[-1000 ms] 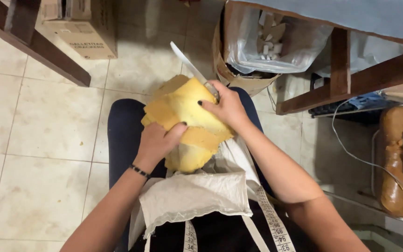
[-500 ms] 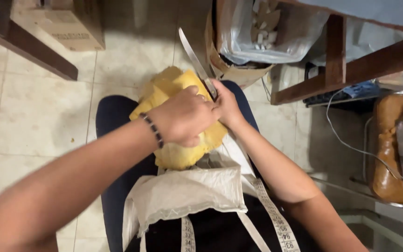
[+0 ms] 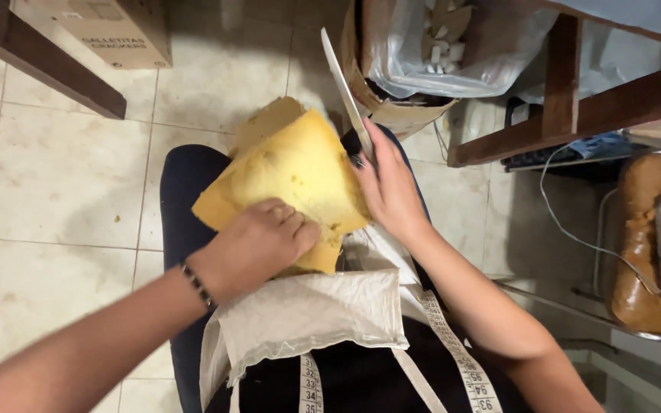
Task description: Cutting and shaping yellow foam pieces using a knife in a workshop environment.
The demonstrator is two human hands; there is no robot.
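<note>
My left hand [image 3: 258,243] presses fingers-down on the near edge of a yellow foam piece [image 3: 292,172] lying across my lap, while my right hand [image 3: 388,183] grips a long knife [image 3: 343,88], blade pointing away, against the foam's right side. A white cloth bag [image 3: 307,313] rests just below; a plastic-lined cardboard box [image 3: 415,61] stands ahead on the tile floor [image 3: 63,176].

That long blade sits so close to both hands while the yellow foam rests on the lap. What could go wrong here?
1. The left hand presses the yellow foam close to the long blade held by the right hand; a slip might nick its fingers.
2. The foam lies on the lap with only a white cloth nearby, so the blade could go through toward the legs.
3. The foam overhangs the knee and may tip.
</note>
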